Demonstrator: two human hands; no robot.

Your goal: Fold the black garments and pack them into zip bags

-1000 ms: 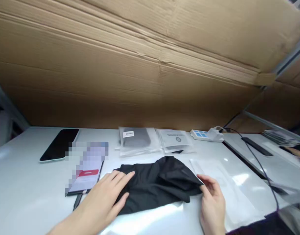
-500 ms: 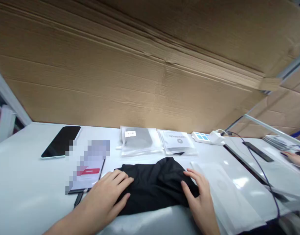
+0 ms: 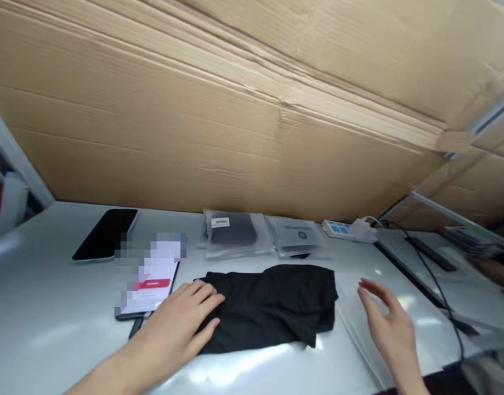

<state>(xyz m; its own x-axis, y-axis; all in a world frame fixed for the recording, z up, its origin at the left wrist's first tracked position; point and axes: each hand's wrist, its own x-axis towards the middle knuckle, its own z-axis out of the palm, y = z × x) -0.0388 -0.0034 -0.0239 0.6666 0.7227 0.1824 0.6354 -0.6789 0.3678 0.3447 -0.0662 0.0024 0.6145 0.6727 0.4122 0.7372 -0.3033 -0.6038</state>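
Note:
A black folded cloth (image 3: pixel 272 307) lies across the front middle of the table, its right end creased with a corner hanging loose. My left hand (image 3: pixel 188 315) rests on the cloth's left end, fingers stretched out and spread. My right hand (image 3: pixel 389 323) is off the cloth, over a clear plastic bag (image 3: pixel 362 351) to its right. Its thumb and forefinger curve toward each other with a small gap between the tips, and I see nothing held. Whether this hand touches the bag is unclear.
Behind the cloth lie packed clear bags, one with a dark item (image 3: pixel 235 230) and one with a printed front (image 3: pixel 296 236). Two phones, one dark (image 3: pixel 106 236) and one lit (image 3: pixel 153 285), lie left. A power strip (image 3: pixel 340 229) and cable are right. Cardboard (image 3: pixel 173 137) walls the back.
My right hand has let go of the cloth's right end and moved right, over the plastic bag. The cloth's right end now lies flatter. My left hand has stayed in place.

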